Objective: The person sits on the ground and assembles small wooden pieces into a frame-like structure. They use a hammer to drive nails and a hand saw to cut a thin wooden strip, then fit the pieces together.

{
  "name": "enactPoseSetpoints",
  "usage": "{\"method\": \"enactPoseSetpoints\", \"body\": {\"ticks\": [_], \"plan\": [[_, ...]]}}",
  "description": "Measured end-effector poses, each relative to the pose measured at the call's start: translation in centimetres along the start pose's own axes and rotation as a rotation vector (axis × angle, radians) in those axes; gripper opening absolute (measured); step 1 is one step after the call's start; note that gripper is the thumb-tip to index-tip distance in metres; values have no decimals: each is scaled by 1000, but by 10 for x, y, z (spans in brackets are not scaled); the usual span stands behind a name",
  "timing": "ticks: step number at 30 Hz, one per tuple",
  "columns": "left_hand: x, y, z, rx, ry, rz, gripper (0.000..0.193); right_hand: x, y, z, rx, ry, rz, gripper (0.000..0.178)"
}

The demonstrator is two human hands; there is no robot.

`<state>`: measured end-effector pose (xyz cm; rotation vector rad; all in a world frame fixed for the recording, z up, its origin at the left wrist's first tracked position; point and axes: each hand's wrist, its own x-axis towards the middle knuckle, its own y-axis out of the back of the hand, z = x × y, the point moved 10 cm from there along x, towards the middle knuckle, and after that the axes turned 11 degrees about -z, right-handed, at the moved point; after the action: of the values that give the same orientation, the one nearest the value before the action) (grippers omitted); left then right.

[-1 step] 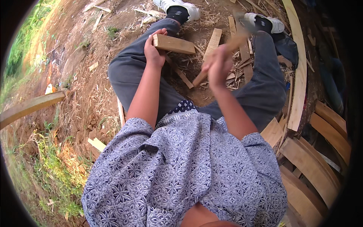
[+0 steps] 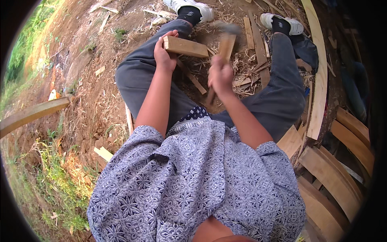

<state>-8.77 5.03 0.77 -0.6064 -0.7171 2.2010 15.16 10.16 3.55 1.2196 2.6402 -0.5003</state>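
Note:
My left hand (image 2: pixel 164 54) is closed around the left end of a short, thick wooden block (image 2: pixel 186 47), which lies tilted between my legs. The block's cut end faces my palm and fingers. My right hand (image 2: pixel 221 76) grips the handle of a wooden-handled striking tool, and the butt of that handle sticks out below my fist. Its grey metal head (image 2: pixel 230 28) is smeared by motion, so I cannot tell whether it is a hammer or a hatchet. The head is up beyond my fist, apart from the block.
Thin wood strips (image 2: pixel 260 52) and shavings litter the dirt between my feet. A long pale board (image 2: pixel 319 72) runs along the right. Curved wooden pieces (image 2: pixel 330 177) are stacked at lower right. Another curved length (image 2: pixel 34 115) juts in from the left, near grass (image 2: pixel 60 185).
My right hand and the tool have swung left, bringing the metal head from near my right shoe toward the middle. My left hand and the block have not visibly moved.

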Motion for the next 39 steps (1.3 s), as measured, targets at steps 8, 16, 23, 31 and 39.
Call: {"method": "enactPoseSetpoints", "body": {"ticks": [8,16,23,31,39], "plan": [[-2,4,8,192,-9,-23,51,-7,34,-46,1,-191,-77,24],[-46,-74,4,881,-114,-459,64,-32,150,-2,65,-229,235,23],[-65,-151,-17,1366,-203,-710,64,0,155,10,325,-203,290,24],[-45,-179,-70,1959,-144,-986,92,5,143,18,527,-204,344,26],[-9,-134,-135,2437,-94,-1055,104,-1,128,-2,637,-151,292,29]]}}
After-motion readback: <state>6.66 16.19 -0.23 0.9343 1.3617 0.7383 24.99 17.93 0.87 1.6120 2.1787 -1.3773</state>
